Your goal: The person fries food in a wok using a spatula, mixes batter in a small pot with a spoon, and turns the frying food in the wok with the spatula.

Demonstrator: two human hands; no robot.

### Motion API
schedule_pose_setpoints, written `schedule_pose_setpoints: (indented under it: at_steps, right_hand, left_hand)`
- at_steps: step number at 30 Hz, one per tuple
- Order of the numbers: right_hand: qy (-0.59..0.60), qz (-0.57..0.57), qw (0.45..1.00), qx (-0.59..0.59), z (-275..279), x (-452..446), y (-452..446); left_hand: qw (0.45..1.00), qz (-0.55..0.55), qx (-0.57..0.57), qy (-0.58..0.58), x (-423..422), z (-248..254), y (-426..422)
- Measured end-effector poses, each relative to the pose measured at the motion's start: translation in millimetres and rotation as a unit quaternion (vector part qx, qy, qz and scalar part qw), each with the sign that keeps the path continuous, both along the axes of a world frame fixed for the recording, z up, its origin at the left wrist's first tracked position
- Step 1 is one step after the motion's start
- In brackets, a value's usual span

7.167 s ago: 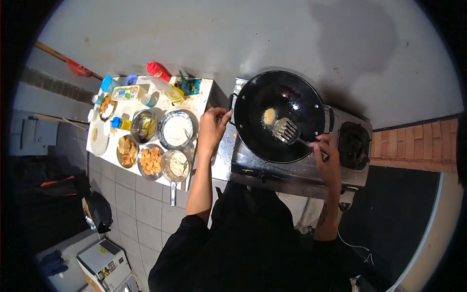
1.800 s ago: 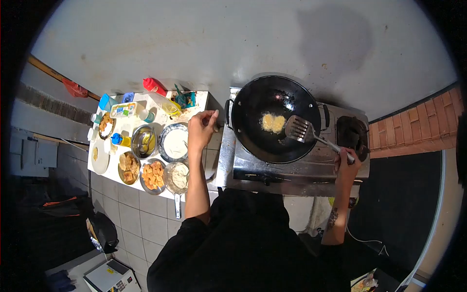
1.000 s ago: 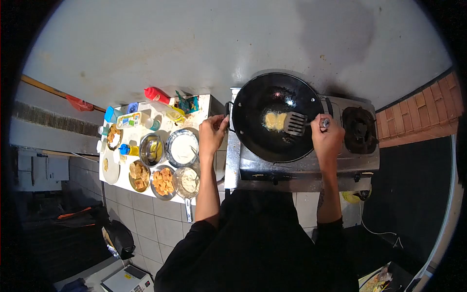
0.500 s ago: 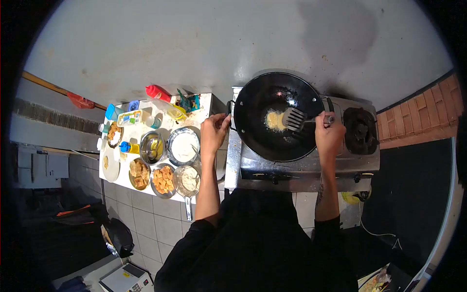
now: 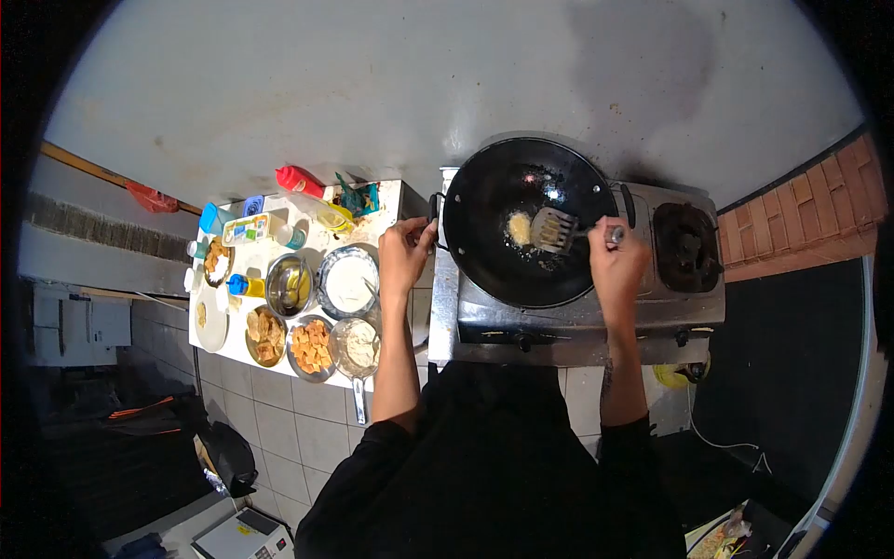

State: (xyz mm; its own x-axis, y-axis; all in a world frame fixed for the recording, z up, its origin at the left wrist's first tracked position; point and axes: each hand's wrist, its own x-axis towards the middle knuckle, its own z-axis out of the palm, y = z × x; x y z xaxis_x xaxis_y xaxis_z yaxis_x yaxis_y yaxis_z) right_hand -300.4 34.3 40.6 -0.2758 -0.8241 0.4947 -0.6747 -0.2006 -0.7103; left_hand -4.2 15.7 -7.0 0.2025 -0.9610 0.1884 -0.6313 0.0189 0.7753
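Note:
A black wok (image 5: 531, 275) sits on the left burner of the steel gas stove (image 5: 596, 337). My left hand (image 5: 404, 253) is closed on the wok's left loop handle. With my right hand (image 5: 616, 263) I grip the handle of a slotted spatula (image 5: 555, 230), its blade low in the wok. Pale yellow minced bits (image 5: 519, 228), which look like chopped garlic, lie in the wok in a small bubbling patch just left of the blade. Part of the bits shows through the slots. The underside of the blade is hidden.
On the white table (image 5: 382, 224) at left stand a bowl of white liquid (image 5: 350, 283), a plate of orange-brown cubes (image 5: 311, 347), a saucepan of pale batter (image 5: 358, 347) and several bottles. A second burner (image 5: 687, 247) is right of the wok. A grey wall rises behind.
The spatula and my right hand have shifted slightly left and toward me across the wok. The pale bits are pushed into a narrower heap. My left hand keeps its hold.

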Motion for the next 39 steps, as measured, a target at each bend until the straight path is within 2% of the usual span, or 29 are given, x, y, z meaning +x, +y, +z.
schedule_pose_setpoints:
  at_steps: [3,8,11,16,20,25,39]
  right_hand:
    - [0.05,0.024,0.998,0.009,-7,5,-3]
    - [0.065,0.022,0.998,-0.001,-8,7,-14]
    - [0.051,0.023,0.998,0.037,0,12,-19]
    - [0.125,0.029,0.99,0.061,7,26,-23]
    - [0.127,0.049,0.988,0.078,11,29,-31]
    - [0.085,0.046,0.991,0.095,10,16,-48]
    - [-0.043,0.059,0.997,0.035,25,27,-50]
  left_hand:
    - [1.0,-0.002,0.001,-0.004,1,-1,0]
    - [1.0,-0.004,0.019,0.018,1,2,2]
    - [1.0,-0.007,0.017,0.024,0,3,1]
    - [0.999,-0.01,0.012,0.031,0,3,1]
    - [1.0,-0.013,0.01,0.014,0,2,0]
    - [1.0,-0.011,0.011,0.019,2,1,1]
    - [1.0,-0.013,-0.004,-0.009,2,1,0]
